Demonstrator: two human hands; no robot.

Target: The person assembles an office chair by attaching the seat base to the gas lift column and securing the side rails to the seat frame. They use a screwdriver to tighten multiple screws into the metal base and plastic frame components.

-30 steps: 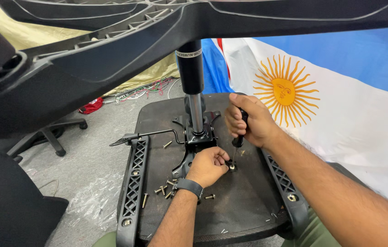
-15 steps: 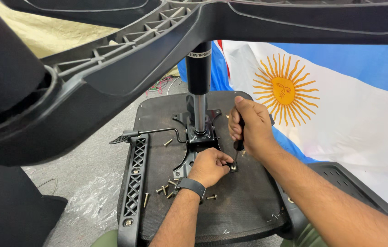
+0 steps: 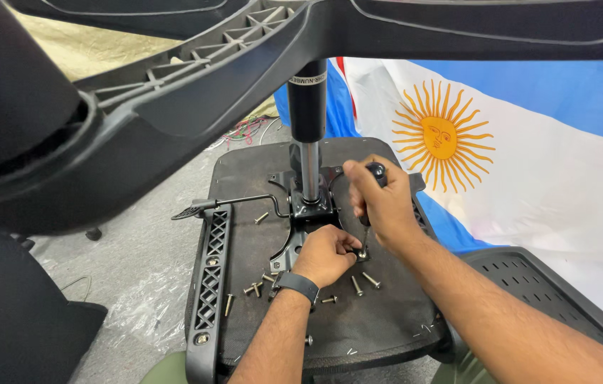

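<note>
1. The right hand (image 3: 380, 203), just right of the frame's centre, is wrapping all its fingers tightly around the black handle of a screwdriver (image 3: 370, 203), which is standing nearly upright.
2. The screwdriver's tip is pressing down at a small silver screw (image 3: 363, 252) near the centre of the frame, at the edge of the black metal mechanism plate (image 3: 308, 213).
3. The left hand (image 3: 326, 254), wearing a black wristband (image 3: 296, 284), is lying just below the centre with its fingers curled in; its fingertips are pinching at that screw, beside the screwdriver's tip. How firmly it is gripping cannot be told.
4. The plate is sitting on the dark upturned underside of an office chair seat (image 3: 380, 320), filling the lower middle of the frame, and a black and chrome gas cylinder (image 3: 308, 142) is rising from it towards the top centre.
5. Loose silver screws (image 3: 253, 288) are lying scattered on the seat, left of and below the left hand.
6. A black plastic star-shaped chair base (image 3: 173, 107) is spanning the top and upper left of the frame.
7. A white and light blue cloth with a yellow sun (image 3: 500, 156) is lying at the right.
</note>
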